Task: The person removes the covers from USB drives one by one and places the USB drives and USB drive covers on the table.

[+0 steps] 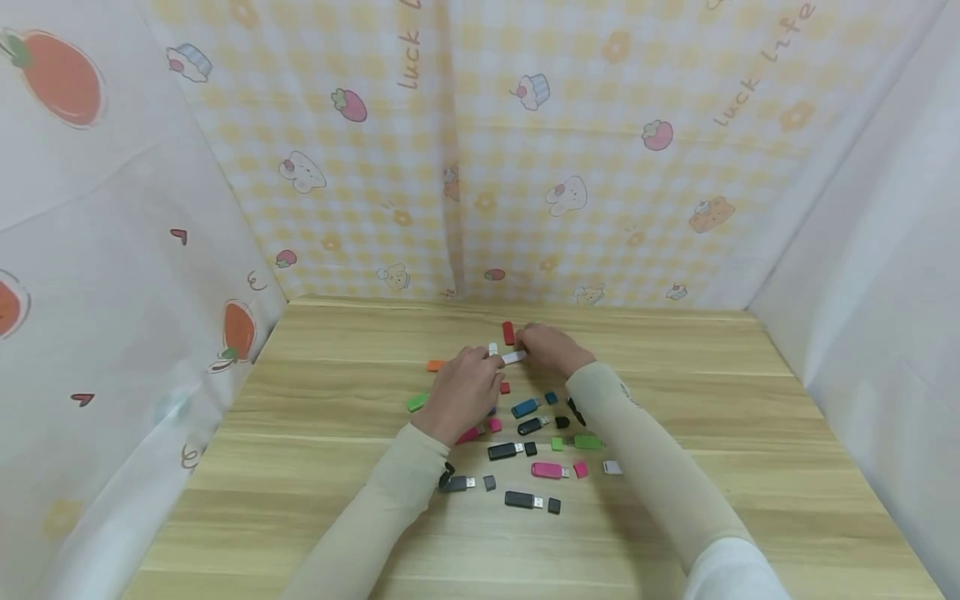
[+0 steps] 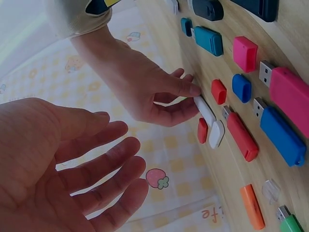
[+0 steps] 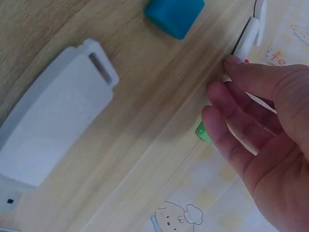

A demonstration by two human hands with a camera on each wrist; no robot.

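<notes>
My right hand (image 1: 553, 348) is at the back of the scattered USB sticks. In the left wrist view, its thumb and fingertips pinch one end of a white USB stick (image 2: 205, 110). Beside that stick's other end lies a second white piece (image 2: 217, 134), close to a red cap (image 2: 202, 130) and a red USB stick (image 2: 241, 137). My left hand (image 2: 91, 164) has loosely bent, spread fingers with nothing between them. From the head view, the left hand (image 1: 467, 387) hovers over the left side of the sticks, hiding some of them.
Black, pink, blue and green USB sticks lie uncapped in front, such as a pink one (image 1: 547, 470) and a black one (image 1: 519, 500), each with a cap beside it. An orange piece (image 1: 436, 366) is at the left. A patterned cloth (image 1: 510, 208) hangs behind the wooden table (image 1: 300, 383).
</notes>
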